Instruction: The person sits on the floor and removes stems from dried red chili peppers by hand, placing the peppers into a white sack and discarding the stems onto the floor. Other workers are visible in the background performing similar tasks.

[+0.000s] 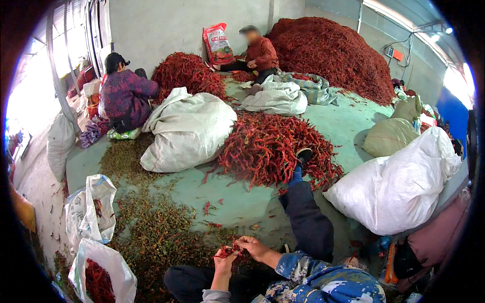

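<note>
My left hand (224, 262) is closed around a small bunch of dried red chili peppers (227, 250), palm turned up above my lap. The fingertips of my right hand (253, 248) meet the bunch from the right, pinching at a pepper or its stem; which one is too small to tell. Below and to the left, pepper stems and scraps (159, 235) cover the floor. Beyond my outstretched leg (308, 219) a heap of red chili peppers (265, 147) lies on the green floor. An open white sack (123, 261) with red peppers inside stands at the lower left.
Behind that sack is another open woven sack (77, 216). Full white sacks (193, 130) (398, 185) lie beyond the scraps and at right. Two people (127, 91) (261, 53) sit by further pepper heaps. A very large pile (329, 57) rises against the back wall.
</note>
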`<act>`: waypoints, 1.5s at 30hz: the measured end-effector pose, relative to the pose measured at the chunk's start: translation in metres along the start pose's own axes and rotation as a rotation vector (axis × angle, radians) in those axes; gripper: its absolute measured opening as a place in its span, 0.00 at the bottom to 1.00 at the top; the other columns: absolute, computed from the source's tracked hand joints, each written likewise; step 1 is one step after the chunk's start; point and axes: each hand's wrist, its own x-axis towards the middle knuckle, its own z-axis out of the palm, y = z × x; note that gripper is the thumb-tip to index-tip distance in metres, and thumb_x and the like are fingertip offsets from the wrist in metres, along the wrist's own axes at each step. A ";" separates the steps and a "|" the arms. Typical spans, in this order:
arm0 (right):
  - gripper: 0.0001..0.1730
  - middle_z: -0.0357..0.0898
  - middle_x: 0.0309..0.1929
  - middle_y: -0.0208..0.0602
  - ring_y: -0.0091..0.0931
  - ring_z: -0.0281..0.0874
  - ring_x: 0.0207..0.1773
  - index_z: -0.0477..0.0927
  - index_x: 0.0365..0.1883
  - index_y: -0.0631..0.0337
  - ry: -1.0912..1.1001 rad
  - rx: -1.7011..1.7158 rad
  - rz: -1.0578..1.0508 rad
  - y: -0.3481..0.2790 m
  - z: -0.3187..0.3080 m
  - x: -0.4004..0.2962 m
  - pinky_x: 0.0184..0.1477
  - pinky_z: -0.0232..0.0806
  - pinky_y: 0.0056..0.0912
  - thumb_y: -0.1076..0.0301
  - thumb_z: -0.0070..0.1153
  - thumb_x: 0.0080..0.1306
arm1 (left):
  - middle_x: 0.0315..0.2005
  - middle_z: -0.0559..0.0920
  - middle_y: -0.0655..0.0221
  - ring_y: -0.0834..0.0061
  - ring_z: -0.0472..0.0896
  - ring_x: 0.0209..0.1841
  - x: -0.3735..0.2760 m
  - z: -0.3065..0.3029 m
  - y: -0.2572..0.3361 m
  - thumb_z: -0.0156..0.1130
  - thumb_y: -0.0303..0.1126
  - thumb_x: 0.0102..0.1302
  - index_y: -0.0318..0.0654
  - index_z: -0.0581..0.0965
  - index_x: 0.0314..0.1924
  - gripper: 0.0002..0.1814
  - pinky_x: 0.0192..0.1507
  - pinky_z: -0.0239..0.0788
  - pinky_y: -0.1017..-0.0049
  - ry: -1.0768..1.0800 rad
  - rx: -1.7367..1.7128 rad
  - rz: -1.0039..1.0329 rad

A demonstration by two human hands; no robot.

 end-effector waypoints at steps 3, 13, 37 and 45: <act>0.08 0.75 0.27 0.22 0.16 0.68 0.28 0.79 0.35 0.57 0.257 -0.215 -0.004 -0.003 -0.006 0.015 0.34 0.63 0.22 0.62 0.56 0.65 | 0.29 0.80 0.67 0.75 0.79 0.30 0.002 -0.001 -0.006 0.63 0.16 0.54 0.35 0.74 0.34 0.09 0.33 0.74 0.74 -0.043 0.119 0.037; 0.09 0.76 0.30 0.28 0.19 0.72 0.30 0.77 0.38 0.60 -0.017 0.108 0.024 -0.059 -0.016 0.031 0.35 0.66 0.24 0.65 0.55 0.66 | 0.32 0.80 0.67 0.76 0.79 0.32 -0.004 0.004 0.019 0.60 0.21 0.59 0.35 0.73 0.41 0.10 0.35 0.74 0.74 0.031 -0.092 -0.051; 0.07 0.77 0.36 0.30 0.20 0.75 0.38 0.75 0.42 0.60 -0.137 0.162 0.114 -0.065 0.020 0.056 0.37 0.70 0.24 0.72 0.54 0.66 | 0.35 0.80 0.70 0.78 0.79 0.34 0.010 -0.005 0.011 0.58 0.21 0.62 0.38 0.73 0.44 0.10 0.37 0.74 0.77 0.146 -0.271 -0.040; 0.09 0.78 0.42 0.33 0.22 0.75 0.43 0.74 0.44 0.61 -0.126 0.083 0.078 -0.056 0.019 0.042 0.46 0.68 0.24 0.76 0.54 0.65 | 0.35 0.79 0.70 0.77 0.79 0.33 0.009 -0.002 0.017 0.57 0.23 0.63 0.39 0.73 0.43 0.09 0.35 0.74 0.75 0.133 -0.280 -0.046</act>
